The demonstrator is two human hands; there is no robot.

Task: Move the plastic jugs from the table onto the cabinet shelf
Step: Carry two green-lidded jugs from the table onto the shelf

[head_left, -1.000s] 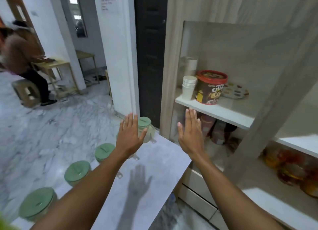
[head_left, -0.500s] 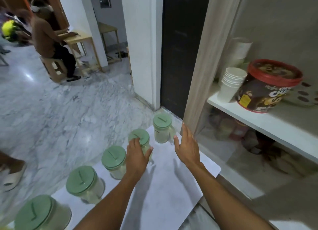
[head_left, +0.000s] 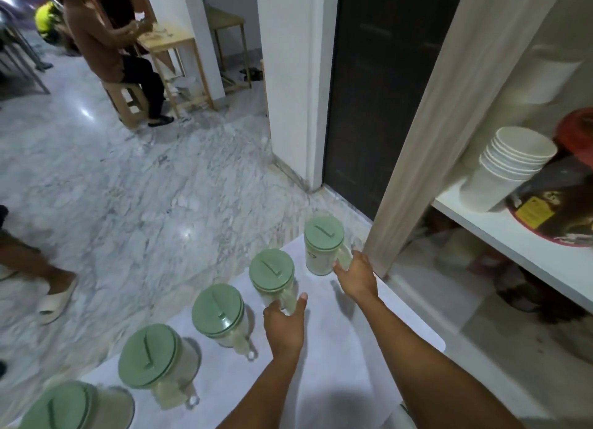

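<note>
Several clear plastic jugs with green lids stand in a row along the left edge of the white table. My right hand touches the handle of the farthest jug, next to the cabinet post; its fingers are hidden behind the hand. My left hand has thumb and fingers around the handle of the second jug. Closer jugs stand untouched. The white cabinet shelf is at the right, above table height.
On the shelf stand stacked white paper cups and a brown tub with a red lid. Dark items fill the space under the shelf. A person sits on a stool at the back left. A sandalled foot is on the marble floor.
Both hands have moved forward and down to the jug handles: the left from the second jug's lid to its handle, the right onto the farthest jug. The view has tilted down and left.
</note>
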